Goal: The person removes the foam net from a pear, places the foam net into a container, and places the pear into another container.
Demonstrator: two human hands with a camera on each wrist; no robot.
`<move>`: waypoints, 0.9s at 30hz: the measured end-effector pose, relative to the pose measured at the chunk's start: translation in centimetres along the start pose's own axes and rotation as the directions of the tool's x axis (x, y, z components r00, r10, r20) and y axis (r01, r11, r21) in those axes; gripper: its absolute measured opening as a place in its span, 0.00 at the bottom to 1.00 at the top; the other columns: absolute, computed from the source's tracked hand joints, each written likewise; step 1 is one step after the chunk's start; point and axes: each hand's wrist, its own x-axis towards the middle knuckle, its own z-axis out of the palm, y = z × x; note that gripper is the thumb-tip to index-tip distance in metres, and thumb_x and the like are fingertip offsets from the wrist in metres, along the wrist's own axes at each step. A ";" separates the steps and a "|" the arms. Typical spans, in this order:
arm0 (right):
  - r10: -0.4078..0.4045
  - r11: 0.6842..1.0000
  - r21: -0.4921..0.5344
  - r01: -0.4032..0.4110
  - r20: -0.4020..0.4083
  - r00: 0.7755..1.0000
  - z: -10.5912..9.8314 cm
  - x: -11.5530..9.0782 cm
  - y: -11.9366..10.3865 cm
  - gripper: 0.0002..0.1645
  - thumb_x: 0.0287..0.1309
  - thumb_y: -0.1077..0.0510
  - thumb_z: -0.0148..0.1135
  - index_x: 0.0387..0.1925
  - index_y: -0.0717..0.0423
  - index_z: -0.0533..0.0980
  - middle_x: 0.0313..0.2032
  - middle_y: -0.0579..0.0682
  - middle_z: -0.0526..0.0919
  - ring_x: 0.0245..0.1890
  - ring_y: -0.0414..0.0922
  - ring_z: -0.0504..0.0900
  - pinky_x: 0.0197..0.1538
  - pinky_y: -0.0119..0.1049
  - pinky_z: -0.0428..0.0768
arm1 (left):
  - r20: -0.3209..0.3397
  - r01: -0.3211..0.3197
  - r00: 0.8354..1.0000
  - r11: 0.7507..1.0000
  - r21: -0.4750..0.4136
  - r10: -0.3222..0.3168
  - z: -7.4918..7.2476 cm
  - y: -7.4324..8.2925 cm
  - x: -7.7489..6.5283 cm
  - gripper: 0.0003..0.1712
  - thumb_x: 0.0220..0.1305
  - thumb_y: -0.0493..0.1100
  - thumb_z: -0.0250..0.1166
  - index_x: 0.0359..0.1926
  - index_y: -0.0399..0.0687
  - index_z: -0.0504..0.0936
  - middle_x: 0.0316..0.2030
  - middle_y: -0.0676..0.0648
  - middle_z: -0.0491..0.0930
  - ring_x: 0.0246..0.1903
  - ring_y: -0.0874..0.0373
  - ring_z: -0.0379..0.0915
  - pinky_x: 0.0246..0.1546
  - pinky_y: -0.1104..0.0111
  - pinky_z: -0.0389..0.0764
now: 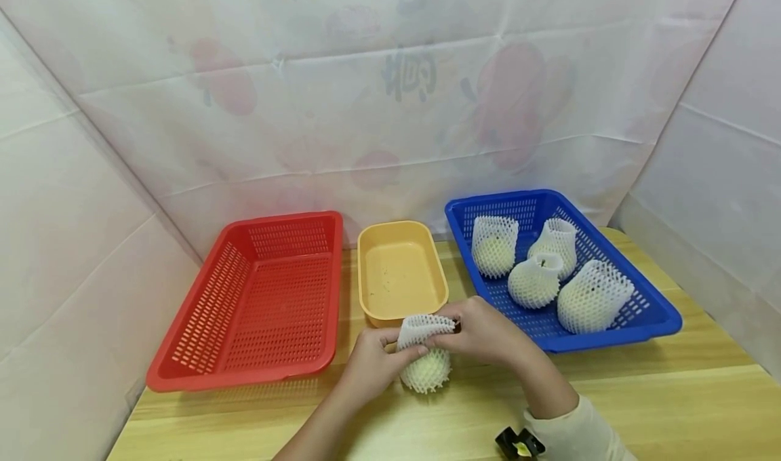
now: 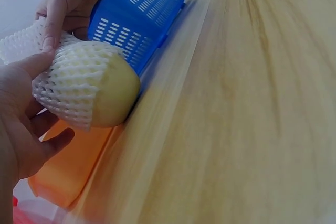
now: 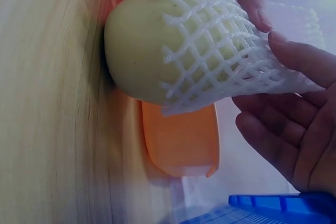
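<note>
Near edge: pale sleeve (image 1: 576, 437) at the right forearm, with a small black device (image 1: 518, 444) just left of it on the wooden table (image 1: 671, 400). Next, near-middle: one pale fruit (image 3: 139, 51) in a white foam net (image 3: 210, 40), just near of the yellow tray; whether its base touches the wood or sits slightly above, cannot tell. Relation that counts: fruit lies between the hands, right of the left hand (image 1: 373, 359), left and slightly near of the right hand (image 1: 478, 329); neither is nearer, both being on the net. Left pinches the netting, thumb on the near side, remaining fingers loosely spread behind; right pinches the loose collar, thumb against it, other fingers half curled and apart. Long axis roughly upright: bare rounded end down toward the wood, collar up, its mouth leaning a little right. Beyond the hands, the yellow tray (image 1: 403, 278), long axis running near to far. Left of it, a red basket (image 1: 334, 312); right, a blue basket (image 1: 662, 322) holding four netted fruits (image 1: 533, 281). Farthest, a pale printed cloth (image 1: 342, 108), hanging behind everything.
</note>
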 end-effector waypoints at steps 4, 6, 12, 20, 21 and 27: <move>-0.001 1.000 -0.014 0.001 0.005 1.000 -0.1 0.0 0.0 0.09 0.49 0.50 0.76 0.33 0.43 0.84 0.31 0.34 0.85 0.29 0.30 0.81 0.34 0.29 0.81 | -0.019 -0.022 1.000 1.000 0.007 0.023 0.0 -0.1 0.1 0.14 0.56 0.52 0.74 0.42 0.54 0.89 0.41 0.54 0.88 0.44 0.63 0.84 0.45 0.72 0.83; 0.003 1.000 -0.019 -0.003 0.022 1.000 0.0 0.1 0.0 0.10 0.49 0.50 0.76 0.34 0.43 0.84 0.31 0.34 0.85 0.30 0.30 0.80 0.34 0.28 0.81 | -0.024 -0.024 0.999 1.000 0.002 0.024 0.0 -0.1 0.1 0.13 0.56 0.51 0.74 0.41 0.53 0.90 0.40 0.54 0.88 0.42 0.63 0.84 0.44 0.71 0.83; -0.029 0.999 -0.015 0.030 0.041 0.999 0.1 0.1 0.0 0.07 0.50 0.52 0.75 0.33 0.44 0.85 0.32 0.37 0.87 0.30 0.30 0.82 0.34 0.28 0.82 | -0.037 -0.021 0.999 1.000 -0.011 0.021 -0.1 -0.1 0.0 0.13 0.56 0.50 0.74 0.41 0.51 0.90 0.39 0.53 0.88 0.40 0.63 0.85 0.41 0.71 0.84; -0.006 0.999 0.031 0.006 0.014 1.000 -0.1 -0.1 0.1 0.04 0.51 0.53 0.75 0.31 0.42 0.86 0.32 0.37 0.88 0.28 0.30 0.82 0.31 0.29 0.82 | -0.008 0.006 1.000 1.000 -0.027 -0.006 0.0 0.1 -0.1 0.18 0.55 0.51 0.74 0.47 0.53 0.87 0.45 0.53 0.87 0.48 0.61 0.82 0.47 0.72 0.82; 0.005 0.999 0.042 -0.005 0.014 1.000 -0.1 -0.1 0.1 0.04 0.51 0.53 0.75 0.30 0.42 0.86 0.32 0.37 0.88 0.26 0.30 0.80 0.29 0.29 0.81 | 0.000 0.012 1.000 0.999 -0.038 -0.012 0.0 0.1 -0.1 0.19 0.55 0.50 0.74 0.48 0.53 0.87 0.47 0.53 0.86 0.49 0.60 0.82 0.47 0.72 0.82; 0.035 0.996 0.077 -0.036 0.012 0.999 -0.3 -0.2 0.0 0.06 0.51 0.51 0.75 0.31 0.43 0.85 0.29 0.36 0.87 0.23 0.31 0.77 0.26 0.30 0.80 | -0.007 -0.011 1.000 1.000 0.010 0.011 0.0 0.0 0.0 0.17 0.56 0.51 0.74 0.46 0.52 0.88 0.44 0.52 0.87 0.47 0.60 0.83 0.46 0.72 0.83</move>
